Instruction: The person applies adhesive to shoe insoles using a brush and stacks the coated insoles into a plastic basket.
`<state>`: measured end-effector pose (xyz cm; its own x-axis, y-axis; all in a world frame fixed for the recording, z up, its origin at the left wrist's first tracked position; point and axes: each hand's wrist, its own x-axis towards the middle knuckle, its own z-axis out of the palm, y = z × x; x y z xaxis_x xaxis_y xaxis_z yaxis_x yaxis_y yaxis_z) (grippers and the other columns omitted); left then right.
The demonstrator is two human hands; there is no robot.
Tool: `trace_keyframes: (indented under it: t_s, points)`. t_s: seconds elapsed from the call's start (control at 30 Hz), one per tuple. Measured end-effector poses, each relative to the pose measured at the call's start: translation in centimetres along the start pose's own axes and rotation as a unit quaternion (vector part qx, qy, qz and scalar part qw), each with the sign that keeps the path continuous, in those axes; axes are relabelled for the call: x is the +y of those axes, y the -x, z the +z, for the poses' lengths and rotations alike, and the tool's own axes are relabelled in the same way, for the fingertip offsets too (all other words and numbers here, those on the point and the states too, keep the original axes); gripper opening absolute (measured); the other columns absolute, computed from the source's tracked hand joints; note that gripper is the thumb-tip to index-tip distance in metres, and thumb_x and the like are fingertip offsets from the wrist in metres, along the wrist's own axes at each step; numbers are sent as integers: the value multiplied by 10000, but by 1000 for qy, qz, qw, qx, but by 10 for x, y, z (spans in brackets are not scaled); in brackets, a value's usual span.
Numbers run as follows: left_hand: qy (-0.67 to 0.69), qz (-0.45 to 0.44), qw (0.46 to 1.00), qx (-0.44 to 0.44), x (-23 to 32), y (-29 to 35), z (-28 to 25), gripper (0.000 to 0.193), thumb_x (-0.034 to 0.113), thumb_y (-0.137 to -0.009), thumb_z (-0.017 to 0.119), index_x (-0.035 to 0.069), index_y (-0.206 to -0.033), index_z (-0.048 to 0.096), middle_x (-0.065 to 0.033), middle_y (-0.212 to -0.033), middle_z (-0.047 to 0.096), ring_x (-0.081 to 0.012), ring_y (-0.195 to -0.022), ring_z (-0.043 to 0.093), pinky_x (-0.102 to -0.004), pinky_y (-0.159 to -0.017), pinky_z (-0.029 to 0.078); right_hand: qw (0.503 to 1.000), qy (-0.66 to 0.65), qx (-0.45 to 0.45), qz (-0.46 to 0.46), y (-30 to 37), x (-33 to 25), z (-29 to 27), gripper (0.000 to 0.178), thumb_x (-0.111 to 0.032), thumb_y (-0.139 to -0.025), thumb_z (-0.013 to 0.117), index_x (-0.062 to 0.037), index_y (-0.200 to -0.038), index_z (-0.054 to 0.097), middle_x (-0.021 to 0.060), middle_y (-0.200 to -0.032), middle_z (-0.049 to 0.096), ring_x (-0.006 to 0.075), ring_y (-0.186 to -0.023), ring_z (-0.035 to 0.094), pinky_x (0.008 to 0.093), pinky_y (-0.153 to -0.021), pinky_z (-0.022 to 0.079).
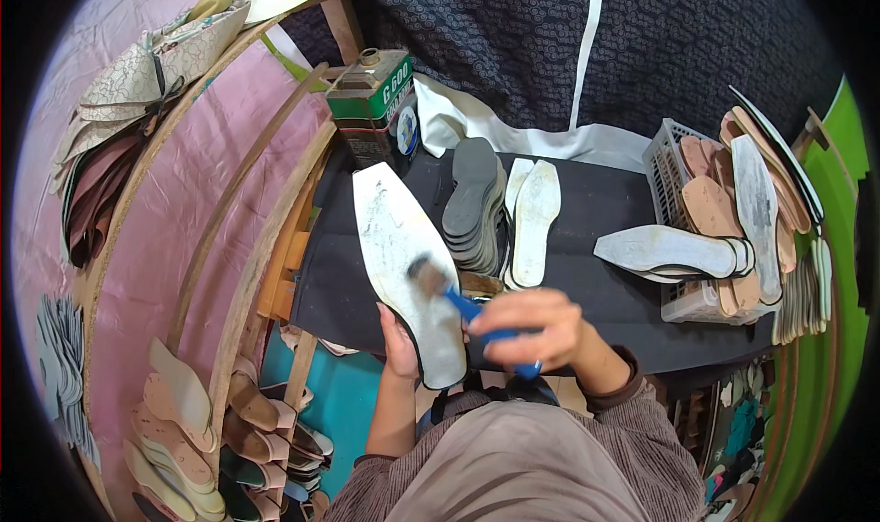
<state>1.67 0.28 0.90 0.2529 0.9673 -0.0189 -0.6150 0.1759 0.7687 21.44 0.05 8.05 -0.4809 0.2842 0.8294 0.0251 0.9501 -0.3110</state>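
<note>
A large, pale, square-toed insole [390, 215] with a dark edge lies tilted across my left hand [399, 346]. That hand is closed round its side from beneath, thumb on the left edge and most fingers hidden underneath. My right hand [536, 328], slightly blurred, is wrapped round the blue handle of a brush [461, 304]. The brush's dark bristles touch the pale face near the insole's middle. Just beyond, a stack of grey insoles [470, 187] stands beside white insoles [536, 219] on the black-covered table [587, 325].
A green-and-black metal can [371, 109] with an uncapped top stands at the table's back left. To the right, pale pointed insoles [665, 250] lie against a grey plastic basket [674, 192] full of pink-tan insoles. Wooden racks [234, 201] holding shoe parts rise at left.
</note>
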Motion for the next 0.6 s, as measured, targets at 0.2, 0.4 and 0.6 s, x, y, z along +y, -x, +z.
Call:
trace_keyframes:
  t_s: [0.2, 0.4, 0.6]
  points:
    - [39, -15, 998, -46, 0, 0, -12, 883, 714, -852, 104, 1, -1280, 400, -192, -1042, 594, -265, -812, 615, -386, -689, 518, 999, 21, 46, 18, -5, -2, -6, 211, -57, -657, 689, -48, -864, 648, 153, -975, 638, 305, -799, 649, 360, -690, 544]
    - [49, -6, 998, -49, 6, -6, -7, 908, 757, -823, 139, 7, -1254, 414, -208, -1010, 578, -276, -794, 599, -387, -660, 516, 998, -42, -35, -22, -1, -9, 9, 184, -22, -661, 653, -55, -841, 649, 151, -962, 636, 301, -764, 639, 358, -667, 543]
    - [67, 12, 997, -48, 6, -6, -8, 902, 722, -845, 118, -26, -1251, 414, -209, -1022, 586, -272, -789, 605, -392, -669, 513, 998, 35, 46, 19, 1, -5, 1, 188, -48, -677, 658, -28, -862, 636, 159, -977, 632, 313, -822, 643, 359, -696, 535]
